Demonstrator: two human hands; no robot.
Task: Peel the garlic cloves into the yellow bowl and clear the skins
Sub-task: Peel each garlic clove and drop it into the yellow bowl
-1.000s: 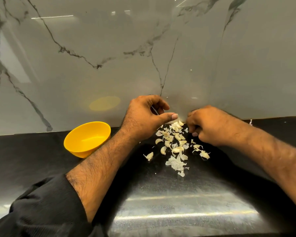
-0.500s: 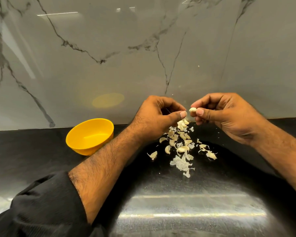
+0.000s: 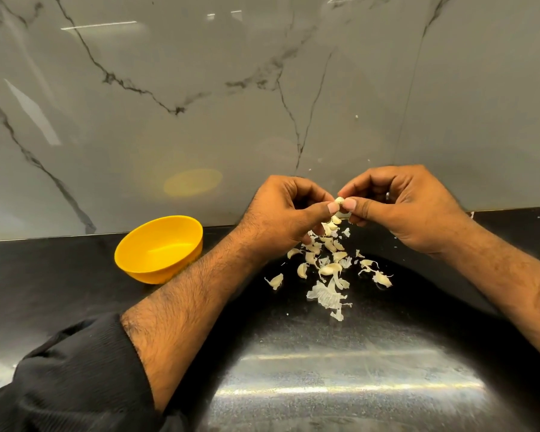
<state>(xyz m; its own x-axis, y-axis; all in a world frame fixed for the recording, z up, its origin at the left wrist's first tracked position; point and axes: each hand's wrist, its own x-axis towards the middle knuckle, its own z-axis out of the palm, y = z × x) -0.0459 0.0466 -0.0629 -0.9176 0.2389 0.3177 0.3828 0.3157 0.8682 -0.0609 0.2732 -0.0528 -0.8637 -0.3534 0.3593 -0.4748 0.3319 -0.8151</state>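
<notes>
A small pale garlic clove [image 3: 339, 201] is held up above the counter between both hands. My right hand [image 3: 399, 207] pinches it with thumb and fingers, and my left hand [image 3: 289, 213] pinches it from the other side with its thumb tip against it. Below them a scatter of garlic cloves and papery skins [image 3: 328, 266] lies on the black counter [image 3: 75, 291]. The yellow bowl [image 3: 159, 247] stands to the left of my left forearm, and nothing shows inside it.
A glossy grey marble backsplash [image 3: 200, 104] rises right behind the counter. My black left sleeve [image 3: 75, 378] fills the lower left. A bright light reflection lies on the counter near the front.
My right hand lifted a clove from the pile, and both hands closed together on it. The view shifted slightly downward.
</notes>
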